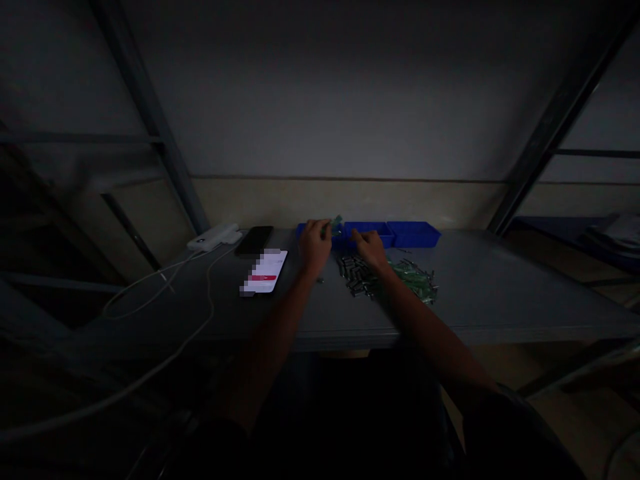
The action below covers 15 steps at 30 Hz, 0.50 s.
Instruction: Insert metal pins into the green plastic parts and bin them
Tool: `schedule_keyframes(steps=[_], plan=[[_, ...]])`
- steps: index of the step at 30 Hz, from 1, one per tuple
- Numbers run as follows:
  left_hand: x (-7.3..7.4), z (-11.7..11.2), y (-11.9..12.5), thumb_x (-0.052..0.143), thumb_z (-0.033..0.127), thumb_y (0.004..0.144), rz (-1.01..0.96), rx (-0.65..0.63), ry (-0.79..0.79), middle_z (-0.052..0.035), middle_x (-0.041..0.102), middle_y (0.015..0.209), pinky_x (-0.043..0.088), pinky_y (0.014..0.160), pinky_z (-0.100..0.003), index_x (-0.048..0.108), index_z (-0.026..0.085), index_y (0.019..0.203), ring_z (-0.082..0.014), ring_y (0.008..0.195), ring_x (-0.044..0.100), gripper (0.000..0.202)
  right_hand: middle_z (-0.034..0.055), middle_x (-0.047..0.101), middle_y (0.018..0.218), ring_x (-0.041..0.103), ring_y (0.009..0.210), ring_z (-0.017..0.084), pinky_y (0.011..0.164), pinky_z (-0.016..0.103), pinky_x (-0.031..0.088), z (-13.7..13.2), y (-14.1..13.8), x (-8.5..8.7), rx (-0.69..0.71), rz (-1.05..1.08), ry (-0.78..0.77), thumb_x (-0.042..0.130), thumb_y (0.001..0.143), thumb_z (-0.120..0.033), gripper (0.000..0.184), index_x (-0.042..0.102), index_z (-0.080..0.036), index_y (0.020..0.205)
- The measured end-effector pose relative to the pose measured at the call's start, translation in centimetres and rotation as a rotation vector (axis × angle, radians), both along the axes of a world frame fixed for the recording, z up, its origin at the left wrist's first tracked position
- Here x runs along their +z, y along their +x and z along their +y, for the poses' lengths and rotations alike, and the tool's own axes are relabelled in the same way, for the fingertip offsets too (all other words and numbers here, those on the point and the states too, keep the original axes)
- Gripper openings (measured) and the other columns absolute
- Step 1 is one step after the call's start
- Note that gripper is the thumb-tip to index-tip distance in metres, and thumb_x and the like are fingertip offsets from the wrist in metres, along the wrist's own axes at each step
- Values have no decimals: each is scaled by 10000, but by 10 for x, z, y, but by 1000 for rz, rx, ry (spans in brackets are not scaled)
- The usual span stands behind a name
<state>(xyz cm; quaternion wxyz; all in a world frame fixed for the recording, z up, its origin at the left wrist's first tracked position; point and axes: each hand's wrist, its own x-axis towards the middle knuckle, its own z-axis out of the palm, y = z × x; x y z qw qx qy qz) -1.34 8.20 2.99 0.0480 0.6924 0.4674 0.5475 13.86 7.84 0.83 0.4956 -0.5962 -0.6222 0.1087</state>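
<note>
My left hand (315,245) is over the left blue bin (302,229), its fingertips pinched together on a small translucent green piece (337,220). To its right, my right hand (371,249) is at the front of the middle blue bin (367,229). Its fingers are curled closed, and anything between them is too small and dark to make out. Just below the right hand lies a pile of short dark metal cylinders (354,272). Beside them, partly behind my right forearm, is a heap of green translucent pieces mixed with thin metal parts (415,280).
A third blue bin (415,235) stands at the right of the row. On the left of the grey table (310,320) lie a lit phone (270,273), a dark phone (256,240) and a white power bank (215,237) with trailing cables. Metal posts rise on both sides.
</note>
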Motion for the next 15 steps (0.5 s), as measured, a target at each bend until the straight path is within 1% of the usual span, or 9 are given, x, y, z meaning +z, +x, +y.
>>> schedule_keyframes(steps=[2, 4, 7, 9, 11, 12, 13, 14, 15], plan=[[0, 7, -9, 472, 224, 881, -42, 52, 45, -94, 623, 1068, 423, 940, -303, 662, 199, 1038, -200, 996, 578, 247, 65, 592, 647, 539, 855, 214, 786, 309, 384, -1, -1, 0, -14, -49, -4, 381, 887, -452, 474, 674, -165, 651], [-5, 18, -17, 441, 190, 883, -49, 89, 41, -108, 596, 1145, 395, 997, -326, 651, 192, 1074, -215, 1090, 549, 284, 58, 585, 636, 530, 851, 208, 788, 307, 387, -1, -2, -1, -20, -73, -4, 383, 889, -443, 467, 663, -172, 631], [-18, 34, -18, 473, 121, 828, 64, 102, -108, -154, 532, 1288, 339, 1065, -423, 651, 153, 1084, -284, 1228, 474, 313, 41, 564, 605, 518, 830, 199, 789, 306, 387, -1, -5, -3, -9, -79, -4, 420, 874, -429, 433, 629, -187, 583], [-22, 36, -13, 526, 99, 781, 135, 94, -170, -162, 487, 1363, 270, 1099, -504, 645, 154, 1101, -335, 1335, 355, 345, 36, 562, 601, 520, 832, 200, 786, 306, 388, -1, -7, -1, -8, -59, -2, 454, 854, -419, 407, 606, -190, 554], [-16, 27, -10, 569, 108, 758, 137, 87, -127, -155, 426, 1430, 205, 1119, -548, 628, 161, 1144, -352, 1402, 227, 394, 35, 572, 608, 538, 827, 203, 761, 301, 398, -4, -5, 6, -10, 11, 5, 477, 838, -423, 393, 604, -183, 554], [-10, 19, -10, 581, 117, 756, 118, 74, -89, -148, 410, 1447, 192, 1126, -549, 623, 166, 1156, -349, 1413, 199, 405, 37, 587, 625, 551, 820, 203, 740, 295, 406, -8, -2, 11, -12, 71, 23, 473, 839, -432, 392, 619, -174, 581], [-3, 11, -12, 585, 140, 768, 93, 45, -65, -142, 437, 1428, 205, 1129, -532, 639, 169, 1131, -344, 1405, 224, 368, 43, 610, 657, 565, 814, 201, 715, 288, 415, -13, 3, 18, -11, 139, 50, 464, 845, -444, 394, 643, -163, 635], [3, 1, -16, 587, 168, 783, 65, -8, -75, -135, 501, 1368, 249, 1121, -503, 670, 170, 1062, -334, 1364, 309, 290, 53, 637, 718, 577, 813, 196, 694, 282, 425, -20, 10, 25, -26, 223, 106, 430, 863, -458, 412, 667, -151, 725], [8, -9, -22, 589, 212, 802, 44, -95, -116, -120, 574, 1273, 316, 1091, -470, 693, 180, 983, -314, 1285, 419, 211, 69, 662, 816, 589, 843, 194, 684, 279, 436, -28, 20, 32, -41, 270, 186, 396, 884, -462, 425, 680, -148, 840]])
